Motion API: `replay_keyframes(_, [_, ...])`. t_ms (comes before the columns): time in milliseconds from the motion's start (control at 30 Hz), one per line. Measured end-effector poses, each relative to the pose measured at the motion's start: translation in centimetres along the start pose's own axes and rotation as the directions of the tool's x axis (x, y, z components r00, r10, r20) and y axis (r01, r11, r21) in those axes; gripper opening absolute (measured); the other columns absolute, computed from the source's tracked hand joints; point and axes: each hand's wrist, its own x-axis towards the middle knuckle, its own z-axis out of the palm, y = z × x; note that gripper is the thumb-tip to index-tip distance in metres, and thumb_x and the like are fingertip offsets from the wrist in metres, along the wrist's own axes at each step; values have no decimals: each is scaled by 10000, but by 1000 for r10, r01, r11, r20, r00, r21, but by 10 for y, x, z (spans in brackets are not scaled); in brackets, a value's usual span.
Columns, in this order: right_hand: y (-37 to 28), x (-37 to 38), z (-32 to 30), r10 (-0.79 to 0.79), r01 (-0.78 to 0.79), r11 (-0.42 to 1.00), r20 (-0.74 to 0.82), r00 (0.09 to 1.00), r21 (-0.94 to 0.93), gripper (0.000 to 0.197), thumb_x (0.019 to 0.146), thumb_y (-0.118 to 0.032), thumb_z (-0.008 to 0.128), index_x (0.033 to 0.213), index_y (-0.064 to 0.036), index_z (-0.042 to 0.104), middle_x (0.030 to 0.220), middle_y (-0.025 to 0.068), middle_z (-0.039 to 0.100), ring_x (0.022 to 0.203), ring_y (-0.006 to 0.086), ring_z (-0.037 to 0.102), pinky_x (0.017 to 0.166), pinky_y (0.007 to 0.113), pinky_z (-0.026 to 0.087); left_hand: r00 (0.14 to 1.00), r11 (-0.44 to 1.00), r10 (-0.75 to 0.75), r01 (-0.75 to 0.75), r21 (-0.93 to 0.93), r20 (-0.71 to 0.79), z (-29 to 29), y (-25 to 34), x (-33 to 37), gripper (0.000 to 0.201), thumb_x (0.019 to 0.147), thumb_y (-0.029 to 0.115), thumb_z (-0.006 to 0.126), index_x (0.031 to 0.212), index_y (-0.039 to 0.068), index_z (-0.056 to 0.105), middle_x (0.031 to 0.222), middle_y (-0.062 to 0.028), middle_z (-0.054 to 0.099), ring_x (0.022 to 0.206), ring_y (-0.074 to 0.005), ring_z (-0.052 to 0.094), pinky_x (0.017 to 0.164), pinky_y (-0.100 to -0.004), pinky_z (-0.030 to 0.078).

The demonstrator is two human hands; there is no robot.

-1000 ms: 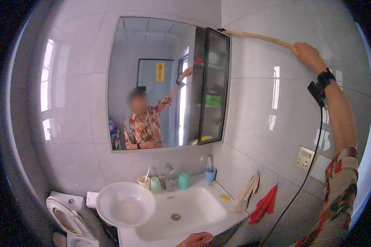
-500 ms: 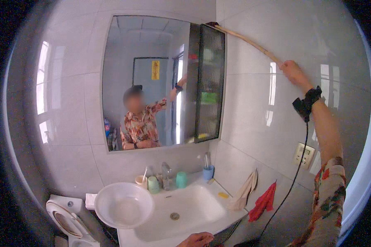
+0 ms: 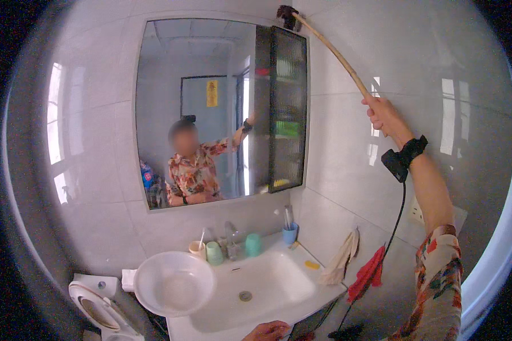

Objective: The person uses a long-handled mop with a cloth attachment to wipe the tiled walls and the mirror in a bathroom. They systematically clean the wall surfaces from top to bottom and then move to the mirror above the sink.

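Observation:
My right hand (image 3: 384, 116) is closed around the lower end of a long bamboo-handled brush (image 3: 337, 55). The brush slants up and to the left. Its dark, bushy head (image 3: 289, 17) touches or nearly touches the wall just above the right end of the mirror cabinet (image 3: 199, 108). Low in the picture, my left hand (image 3: 269, 331) is in front of the sink's near edge, with its fingers loosely out to the right. Nothing shows in it, though the lower edge cuts off part of the hand.
A white basin (image 3: 175, 284) sits over the left of the sink (image 3: 267, 278). Cups (image 3: 253, 245) and a faucet (image 3: 231, 233) line the back. A beige cloth (image 3: 342, 258) and a red cloth (image 3: 367, 275) hang at right. A cable (image 3: 397, 221) trails from my right wrist; a toilet (image 3: 99, 307) stands left.
My right hand has moved left and slightly down. The brush is now steeper, and its head has risen from the cabinet's top corner to the wall above. My left hand has barely moved.

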Motion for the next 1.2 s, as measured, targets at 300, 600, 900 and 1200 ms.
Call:
replay_keyframes(300, [9,-35,-36,-103,42,939,-163,981,-340,334,837,-377,484,934,-57,500,594,-16,386,428,59,344,329,214,272,999,999,16,-14,-45,51,-6,-3,8,344,840,335,539,997,29,555,822,-30,550,732,-125,502,660,-276,414])
replay_keyframes(600, [-3,-39,-77,-430,20,519,-241,870,-854,324,842,-316,469,929,-20,571,641,85,553,542,167,513,510,326,415,996,997,26,-20,-73,83,-7,-5,11,343,837,328,548,998,24,553,834,-36,551,750,-129,505,678,-274,408])
replay_keyframes(900, [-136,-46,-103,-614,82,-342,288,735,-936,301,853,-298,451,911,-27,569,836,150,598,807,338,550,706,387,455,993,987,65,-49,-154,100,-7,-14,11,343,833,321,557,998,20,552,846,-42,553,767,-133,507,697,-272,401])
replay_keyframes(1200, [-237,-56,-81,-591,-61,-444,241,770,-894,311,842,-319,469,803,-26,567,767,155,580,746,329,540,647,417,428,976,983,114,-84,-162,185,-2,-18,21,320,835,308,558,997,33,555,854,-24,552,771,-122,502,701,-268,400])
